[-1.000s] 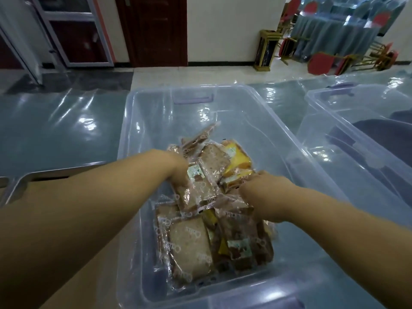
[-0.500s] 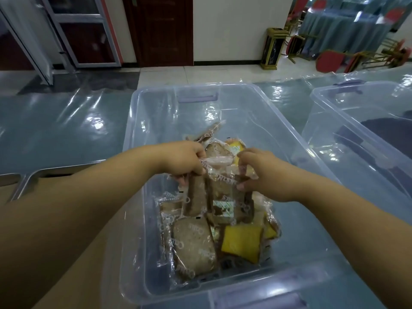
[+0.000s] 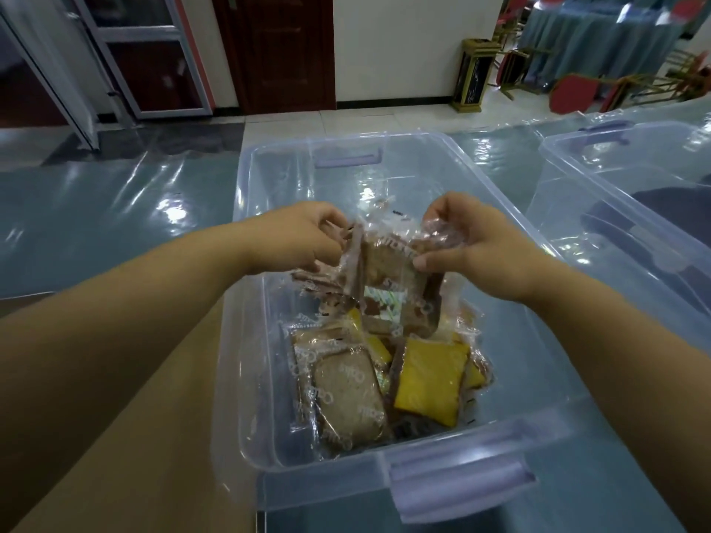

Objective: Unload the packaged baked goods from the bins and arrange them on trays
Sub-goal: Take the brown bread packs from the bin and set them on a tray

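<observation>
A cluster of wrapped brown bakes (image 3: 388,271) is held at centre frame, above the clear plastic bin (image 3: 481,452); the left hand (image 3: 304,240) is pinched onto the wrapper edges on the cluster's left, the right hand (image 3: 473,240) pinched onto crinkled film on its right. The packets are judged light and soft, the film slick and noisy, prone to slipping if only one seam is gripped. A better hold is judged to be across the flat faces or the crimped end seams. Further packets are left in the bin bottom, lower centre: a pale speckled slice (image 3: 346,398) and a yellow square cake (image 3: 427,382), both flat, spongy-looking, easily crushed. A second clear bin (image 3: 577,167) is seen at right. No tray can be clearly made out.
</observation>
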A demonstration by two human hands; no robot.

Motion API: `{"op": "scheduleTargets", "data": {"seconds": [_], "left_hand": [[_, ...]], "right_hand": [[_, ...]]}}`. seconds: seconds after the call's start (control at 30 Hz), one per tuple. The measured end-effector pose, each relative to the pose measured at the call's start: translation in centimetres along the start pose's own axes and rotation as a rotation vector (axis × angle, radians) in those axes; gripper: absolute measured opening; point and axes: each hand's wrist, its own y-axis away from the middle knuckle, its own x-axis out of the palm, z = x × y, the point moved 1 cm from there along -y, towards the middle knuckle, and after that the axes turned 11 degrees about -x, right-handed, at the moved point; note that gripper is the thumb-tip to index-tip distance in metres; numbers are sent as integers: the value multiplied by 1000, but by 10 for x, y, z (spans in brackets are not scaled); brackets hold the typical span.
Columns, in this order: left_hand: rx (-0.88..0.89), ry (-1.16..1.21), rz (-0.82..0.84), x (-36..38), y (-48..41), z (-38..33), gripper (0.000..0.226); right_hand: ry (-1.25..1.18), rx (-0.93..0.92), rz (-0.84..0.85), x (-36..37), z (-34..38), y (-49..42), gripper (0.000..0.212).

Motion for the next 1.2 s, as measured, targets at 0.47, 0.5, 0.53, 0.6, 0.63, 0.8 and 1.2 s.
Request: {"op": "scheduleTargets", "data": {"seconds": [0.47, 0.5, 0.53, 0.6, 0.63, 0.8, 1.2], "left_hand": [[-271, -1248, 300, 77, -25, 26, 84], [-269, -1257, 307, 78, -26, 26, 82], [-274, -1254, 321, 80, -25, 27, 78], [-271, -1228, 331, 81, -24, 23, 69], [-253, -1212, 314, 81, -23, 21, 65], [-199, -1007, 215, 67, -18, 9, 54], [83, -191, -533, 6, 43, 6, 35]], "right_hand": [[475, 262, 240, 8, -17, -2, 41], [501, 272, 266, 8, -17, -1, 40], [517, 282, 283, 8, -17, -1, 39], [540, 298, 303, 8, -16, 0, 39], [553, 303, 309, 8, -16, 0, 39], [561, 317, 283, 4, -13, 0, 40], [439, -21, -333, -3, 27, 11, 35]]}}
